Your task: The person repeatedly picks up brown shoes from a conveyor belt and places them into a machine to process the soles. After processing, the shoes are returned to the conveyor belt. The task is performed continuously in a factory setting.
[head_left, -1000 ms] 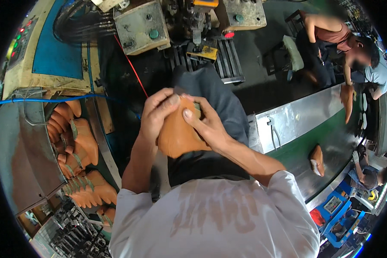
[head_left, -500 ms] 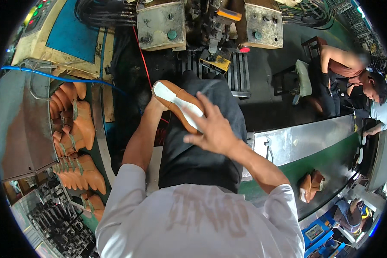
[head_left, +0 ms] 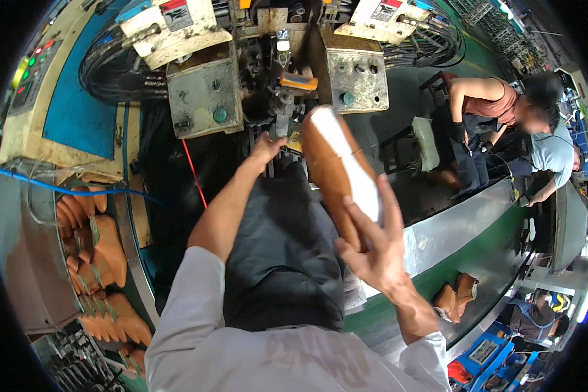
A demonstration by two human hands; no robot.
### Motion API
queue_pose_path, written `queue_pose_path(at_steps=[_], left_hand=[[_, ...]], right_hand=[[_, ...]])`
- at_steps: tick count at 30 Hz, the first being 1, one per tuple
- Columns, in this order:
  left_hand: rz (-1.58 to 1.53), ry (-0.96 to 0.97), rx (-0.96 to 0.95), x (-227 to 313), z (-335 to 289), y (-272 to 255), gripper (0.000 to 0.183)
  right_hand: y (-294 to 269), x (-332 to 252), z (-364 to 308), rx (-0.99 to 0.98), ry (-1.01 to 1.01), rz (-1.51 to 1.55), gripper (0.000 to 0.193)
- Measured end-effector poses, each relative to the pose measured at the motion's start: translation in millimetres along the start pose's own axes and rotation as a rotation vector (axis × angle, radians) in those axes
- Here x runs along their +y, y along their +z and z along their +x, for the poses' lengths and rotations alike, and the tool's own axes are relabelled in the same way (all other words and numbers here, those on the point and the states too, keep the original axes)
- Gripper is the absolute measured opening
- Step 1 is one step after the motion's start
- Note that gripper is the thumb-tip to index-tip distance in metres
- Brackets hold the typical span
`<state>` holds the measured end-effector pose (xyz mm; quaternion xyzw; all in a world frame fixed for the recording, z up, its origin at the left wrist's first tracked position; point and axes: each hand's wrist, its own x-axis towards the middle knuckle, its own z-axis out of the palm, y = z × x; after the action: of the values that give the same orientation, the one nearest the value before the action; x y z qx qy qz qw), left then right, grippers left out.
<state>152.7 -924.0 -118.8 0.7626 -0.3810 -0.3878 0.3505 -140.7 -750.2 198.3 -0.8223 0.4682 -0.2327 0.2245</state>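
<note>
Head view: the right hand (head_left: 375, 251) has its fingers (head_left: 359, 225) grasping a tan shoe (head_left: 336, 166), sole up; the left hand (head_left: 266, 147), fingers loosely spread and grasping nothing, reaches toward the machine (head_left: 284, 98) just beyond them.

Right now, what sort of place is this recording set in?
Most likely a shoe factory line. The right hand holds a tan shoe upper on its last toward a heavy machine, more tan uppers lie stacked at the left, and a green conveyor belt carries another past seated workers.
</note>
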Motion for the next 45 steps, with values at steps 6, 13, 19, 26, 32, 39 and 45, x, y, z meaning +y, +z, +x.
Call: queue_pose_path(at_steps=[6,13,19,26,32,39,45], left_hand=[[0.108,0.061,-0.176,12.7,3.0,46.2,0.051],[0.342,0.353,0.009,15.1,-56.9,-37.9,0.055],[0.509,0.417,0.124,-41.8,-122.7,-57.7,0.045],[0.611,0.442,0.162,-40.6,-119.3,-63.3,0.029],[0.580,0.428,0.154,-44.6,-120.2,-67.9,0.030],[0.597,0.385,0.120,-47.4,-123.0,-73.6,0.028],[0.586,0.402,0.115,-42.2,-120.8,-71.2,0.025]], right_hand=[[-37.0,-7.9,123.2,0.235,-0.168,-0.201,0.073],[24.7,18.6,275.8,0.317,-0.185,-0.202,0.074],[88.6,47.6,288.2,0.237,-0.151,-0.282,0.078],[109.0,14.3,282.3,0.236,-0.074,-0.300,0.084],[142.7,22.8,268.9,0.362,-0.227,-0.278,0.092],[139.5,18.5,310.6,0.368,-0.233,-0.231,0.077],[132.5,15.1,385.3,0.343,-0.207,-0.280,0.080]])
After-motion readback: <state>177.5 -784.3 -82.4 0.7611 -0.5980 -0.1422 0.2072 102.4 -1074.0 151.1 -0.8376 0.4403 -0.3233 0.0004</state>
